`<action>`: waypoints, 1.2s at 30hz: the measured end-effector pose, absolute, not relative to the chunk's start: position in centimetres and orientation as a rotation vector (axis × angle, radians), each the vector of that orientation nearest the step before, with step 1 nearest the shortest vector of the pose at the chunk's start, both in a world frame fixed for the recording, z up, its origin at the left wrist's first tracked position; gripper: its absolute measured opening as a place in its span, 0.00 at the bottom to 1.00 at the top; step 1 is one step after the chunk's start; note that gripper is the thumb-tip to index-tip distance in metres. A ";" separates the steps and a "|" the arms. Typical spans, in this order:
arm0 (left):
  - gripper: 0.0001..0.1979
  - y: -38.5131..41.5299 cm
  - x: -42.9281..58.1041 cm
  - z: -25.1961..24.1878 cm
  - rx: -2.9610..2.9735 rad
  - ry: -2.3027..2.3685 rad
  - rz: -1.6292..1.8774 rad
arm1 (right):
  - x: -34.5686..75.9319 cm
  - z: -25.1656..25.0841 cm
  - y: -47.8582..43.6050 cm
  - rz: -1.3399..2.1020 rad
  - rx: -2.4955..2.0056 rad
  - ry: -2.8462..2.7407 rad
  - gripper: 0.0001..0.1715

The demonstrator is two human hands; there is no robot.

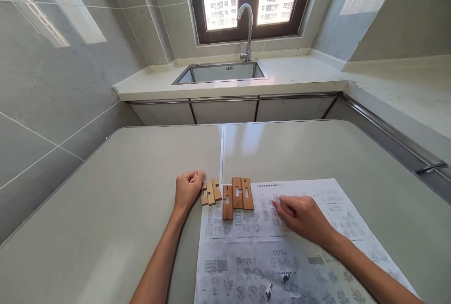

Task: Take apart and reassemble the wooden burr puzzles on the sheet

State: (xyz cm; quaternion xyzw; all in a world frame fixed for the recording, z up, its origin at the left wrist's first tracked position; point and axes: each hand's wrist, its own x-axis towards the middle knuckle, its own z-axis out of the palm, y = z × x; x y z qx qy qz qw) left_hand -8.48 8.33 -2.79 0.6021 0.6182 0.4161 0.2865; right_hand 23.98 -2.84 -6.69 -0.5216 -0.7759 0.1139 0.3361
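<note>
My left hand [189, 189] rests on the table as a closed fist, right beside a small group of light wooden puzzle pieces [210, 192]. Three darker brown notched wooden pieces [237, 197] lie to the right of these, over the top left part of a printed paper sheet [246, 252]. They have slots cut in them, and some carry numbers. My right hand [299, 214] lies on the sheet, fingers curled in and thumb pointing left, apart from the pieces. Nothing shows in either hand.
Small diagrams cover the sheet, which has dark marks or tears near its lower middle. A pale table [155, 153] with a centre seam carries everything. Behind it stand a counter [299, 71] with a sink [225, 80], a tap [249, 31] and a window; tiled walls flank the room.
</note>
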 end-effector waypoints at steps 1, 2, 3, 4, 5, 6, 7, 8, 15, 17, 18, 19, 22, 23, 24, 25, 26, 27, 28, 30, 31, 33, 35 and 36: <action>0.23 8.4 -8.5 -2.9 1.610 1.654 1.110 | 24.0 -6.7 -2.9 0.296 -1.363 -2.024 0.27; 0.21 8.4 -8.5 -3.0 1.610 1.654 1.107 | 24.0 -6.7 -2.9 0.293 -1.367 -2.025 0.27; 0.20 8.4 -8.6 -3.1 1.611 1.652 1.104 | 24.0 -6.7 -2.8 0.291 -1.370 -2.031 0.27; 0.20 8.5 -8.6 -3.1 1.611 1.649 1.099 | 24.0 -6.7 -2.8 0.288 -1.369 -2.040 0.27; 0.19 8.5 -8.5 -3.1 1.610 1.645 1.094 | 24.0 -6.6 -2.8 0.286 -1.367 -2.048 0.26; 0.19 8.4 -8.5 -3.1 1.609 1.642 1.090 | 24.0 -6.6 -2.8 0.284 -1.362 -2.057 0.26; 0.19 8.4 -8.5 -3.0 1.607 1.640 1.086 | 24.1 -6.6 -2.8 0.284 -1.355 -2.065 0.26; 0.19 8.4 -8.5 -2.9 1.605 1.640 1.084 | 24.1 -6.5 -2.8 0.283 -1.350 -2.069 0.26; 0.19 8.5 -8.4 -2.5 1.594 1.645 1.070 | 24.2 -6.4 -2.8 0.287 -1.332 -2.077 0.26; 0.20 8.5 -8.3 -2.5 1.598 1.648 1.067 | 24.4 -6.5 -2.8 0.277 -1.328 -2.080 0.26; 0.20 8.5 -8.3 -2.5 1.601 1.649 1.066 | 24.4 -6.5 -2.8 0.270 -1.322 -2.082 0.26; 0.20 8.5 -8.3 -2.5 1.603 1.650 1.066 | 24.5 -6.5 -2.9 0.260 -1.317 -2.085 0.27; 0.20 8.5 -8.3 -2.6 1.609 1.653 1.068 | 24.5 -6.4 -2.9 0.232 -1.291 -2.097 0.27; 0.20 8.5 -8.3 -2.7 1.610 1.654 1.069 | 24.6 -6.4 -2.9 0.225 -1.280 -2.100 0.26; 0.21 8.6 -8.3 -2.7 1.610 1.656 1.071 | 24.6 -6.4 -3.0 0.222 -1.269 -2.103 0.26; 0.21 8.6 -8.3 -2.7 1.611 1.657 1.072 | 24.6 -6.4 -3.0 0.222 -1.259 -2.104 0.26; 0.21 8.6 -8.3 -2.8 1.612 1.657 1.072 | 24.6 -6.4 -3.0 0.225 -1.251 -2.101 0.26; 0.21 8.6 -8.3 -2.7 1.612 1.657 1.072 | 24.6 -6.4 -3.0 0.229 -1.247 -2.093 0.26; 0.21 8.6 -8.4 -2.7 1.610 1.656 1.073 | 24.7 -6.5 -3.1 0.234 -1.244 -2.082 0.27; 0.21 8.6 -8.4 -2.5 1.601 1.656 1.078 | 24.7 -6.6 -3.1 0.246 -1.240 -2.063 0.27; 0.21 8.6 -8.4 -2.5 1.595 1.658 1.083 | 24.8 -6.7 -3.2 0.253 -1.238 -2.058 0.26; 0.21 8.6 -8.4 -2.3 1.586 1.659 1.090 | 24.9 -6.8 -3.2 0.265 -1.241 -2.057 0.26; 0.22 8.6 -8.4 -2.2 1.584 1.657 1.091 | 24.9 -6.9 -3.3 0.273 -1.249 -2.058 0.26; 0.22 8.5 -8.3 -2.1 1.584 1.655 1.091 | 24.8 -7.0 -3.3 0.278 -1.253 -2.057 0.26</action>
